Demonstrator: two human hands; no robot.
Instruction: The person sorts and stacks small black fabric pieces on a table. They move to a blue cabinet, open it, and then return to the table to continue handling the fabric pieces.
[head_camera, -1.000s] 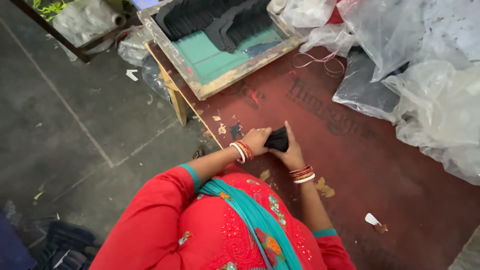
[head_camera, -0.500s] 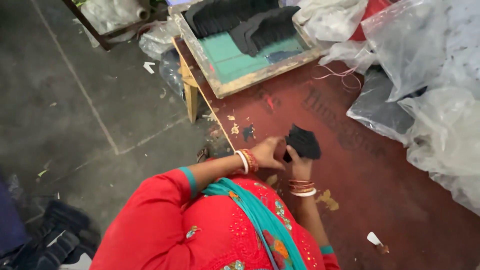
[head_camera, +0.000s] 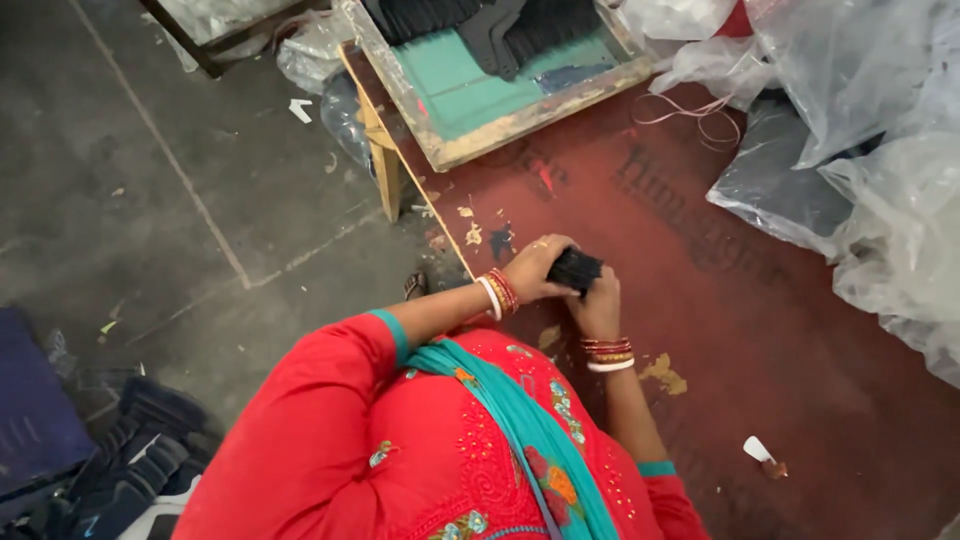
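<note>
A small stack of black pieces (head_camera: 575, 268) sits between both hands just above the red table (head_camera: 800, 330), near its left edge. The left hand (head_camera: 535, 270) is clenched around the stack's left end and the right hand (head_camera: 600, 305) grasps it from below and right, so only the dark top face shows between the fingers. The stack's long axis seems to run from lower left to upper right, pointing toward the far side of the table, though the hands cover too much of it to be sure of its shape.

To the right of the hands the red surface is bare out to the heaps of clear plastic bags (head_camera: 880, 170), with scattered yellow flecks and a small white scrap (head_camera: 757, 449) lying near the person's right elbow. Beyond the hands, a wooden tray with a green bottom (head_camera: 480, 95) lies on the table, holding more black pieces (head_camera: 500, 25); its far part is cut off by the top of the picture. Left of the table edge the grey concrete floor (head_camera: 170, 200) drops away, with dark bundles (head_camera: 130, 450) at the lower left. The person's red sleeve and teal scarf (head_camera: 520, 420) hide the near edge of the table.
</note>
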